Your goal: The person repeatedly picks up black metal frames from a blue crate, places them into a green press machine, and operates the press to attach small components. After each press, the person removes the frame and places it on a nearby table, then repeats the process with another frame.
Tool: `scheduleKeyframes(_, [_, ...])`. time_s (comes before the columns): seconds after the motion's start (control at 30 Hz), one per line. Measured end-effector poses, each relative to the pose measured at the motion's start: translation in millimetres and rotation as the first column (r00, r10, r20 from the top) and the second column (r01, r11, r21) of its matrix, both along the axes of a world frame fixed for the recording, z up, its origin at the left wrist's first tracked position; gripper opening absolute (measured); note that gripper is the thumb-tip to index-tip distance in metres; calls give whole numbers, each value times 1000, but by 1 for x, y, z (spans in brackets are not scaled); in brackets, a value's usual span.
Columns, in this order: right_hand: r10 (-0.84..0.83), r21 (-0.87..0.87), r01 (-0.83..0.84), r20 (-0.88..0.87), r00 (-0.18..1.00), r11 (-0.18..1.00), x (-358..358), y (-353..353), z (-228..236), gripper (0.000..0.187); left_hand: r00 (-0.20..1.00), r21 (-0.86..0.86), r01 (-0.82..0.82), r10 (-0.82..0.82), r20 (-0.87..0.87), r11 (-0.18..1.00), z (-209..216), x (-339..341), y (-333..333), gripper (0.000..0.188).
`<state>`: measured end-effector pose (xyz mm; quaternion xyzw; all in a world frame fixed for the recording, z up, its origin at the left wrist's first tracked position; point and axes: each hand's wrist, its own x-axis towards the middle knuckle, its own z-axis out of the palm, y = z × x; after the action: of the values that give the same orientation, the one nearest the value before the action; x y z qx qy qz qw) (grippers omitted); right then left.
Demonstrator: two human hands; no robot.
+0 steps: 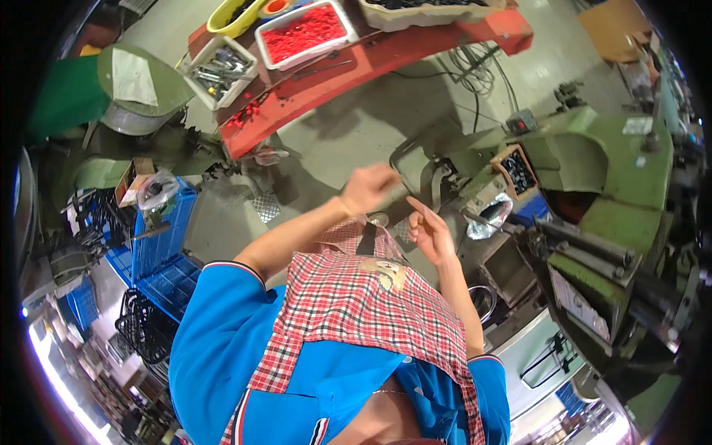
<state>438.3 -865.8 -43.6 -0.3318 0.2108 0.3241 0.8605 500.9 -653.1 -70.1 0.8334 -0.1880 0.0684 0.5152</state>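
My left hand (369,190), smeared by motion, is in front of the apron with its fingers curled round a dark bent rod (396,161). From there the rod runs toward my right hand (432,231). My right index finger is stretched out close to the rod's lower end; the other fingers are bent, and nothing shows plainly in them. Whether that finger touches the rod I cannot tell. Just beyond my right hand stands a green machine (615,159), with a small box of dark parts (518,169) on it.
A red bench (319,85) across the front bears a white tray of red parts (305,33), a bin of metal pieces (221,70) and a tray of black parts (423,9). Blue crates (159,241) stand at left beside hanging black rods (141,326). Cables (475,70) lie beyond the bench.
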Motion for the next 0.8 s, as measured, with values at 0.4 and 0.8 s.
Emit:
scheduleKeyframes(0.4, [407,-915,169,5,913,-367,4,-185,-130,24,652,596,-656,745,139,463,-109,91,275,24])
scheduleKeyframes(0.8, [278,-752,-185,-443,852,-632,38,-186,-156,21,866,699,-498,332,373,514,-113,100,237,24])
